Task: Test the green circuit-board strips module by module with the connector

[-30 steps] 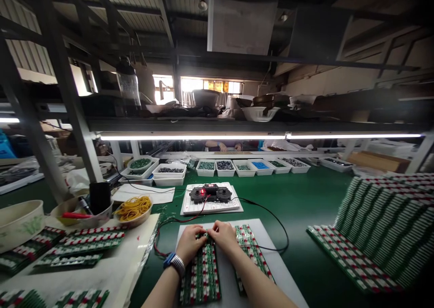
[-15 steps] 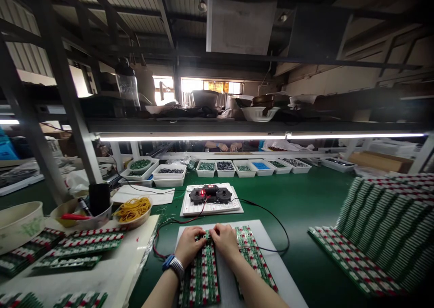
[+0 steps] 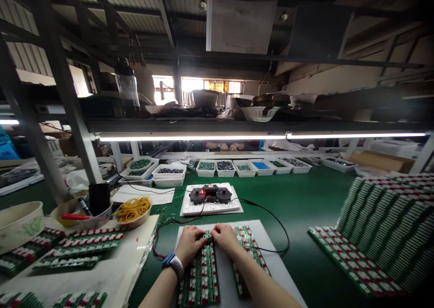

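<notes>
Right hand (image 3: pixel 226 240) edged rightward, board (image 3: pixel 203 274) end between fingertips (image 3: pixel 213 234).

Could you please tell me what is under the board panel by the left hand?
The board panel appears to rest on a white sheet; anything directly beneath it is hidden.

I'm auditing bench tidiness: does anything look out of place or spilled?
The black cable passes over the right circuit panel on the grey mat, where it might snag, and a stray red fleck sits on the pale sheet at left.
</notes>
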The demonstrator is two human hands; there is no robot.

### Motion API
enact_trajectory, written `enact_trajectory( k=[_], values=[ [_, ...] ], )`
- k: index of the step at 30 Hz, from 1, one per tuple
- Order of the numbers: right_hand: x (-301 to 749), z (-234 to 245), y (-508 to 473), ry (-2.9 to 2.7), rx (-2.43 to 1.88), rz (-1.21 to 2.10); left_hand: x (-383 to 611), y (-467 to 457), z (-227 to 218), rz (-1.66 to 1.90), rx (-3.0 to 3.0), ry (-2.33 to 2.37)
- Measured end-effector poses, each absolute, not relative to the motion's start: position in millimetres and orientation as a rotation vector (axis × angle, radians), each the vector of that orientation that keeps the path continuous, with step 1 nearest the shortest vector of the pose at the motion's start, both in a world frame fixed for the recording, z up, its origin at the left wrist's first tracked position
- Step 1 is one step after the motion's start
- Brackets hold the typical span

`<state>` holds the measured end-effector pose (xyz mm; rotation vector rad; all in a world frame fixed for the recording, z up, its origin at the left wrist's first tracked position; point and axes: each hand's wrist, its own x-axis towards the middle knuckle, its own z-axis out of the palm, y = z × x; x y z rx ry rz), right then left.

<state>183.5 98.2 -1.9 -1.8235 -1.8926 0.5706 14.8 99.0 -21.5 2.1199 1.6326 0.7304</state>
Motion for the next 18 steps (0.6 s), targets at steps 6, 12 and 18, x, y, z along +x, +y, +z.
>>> enact_trajectory(
  k=[6,12,18],
  values=[
    [185,0,96,-1.888,-1.803,0.583,19,95,-15,0.705,2.175,1.665],
    [189,6,103,-1.903,-1.724,0.598,18,98,-9,0.725,2.197,1.685],
    [188,4,117,-1.884,-1.739,0.611,18,111,-5,0.706,2.192,1.696]
  ],
)
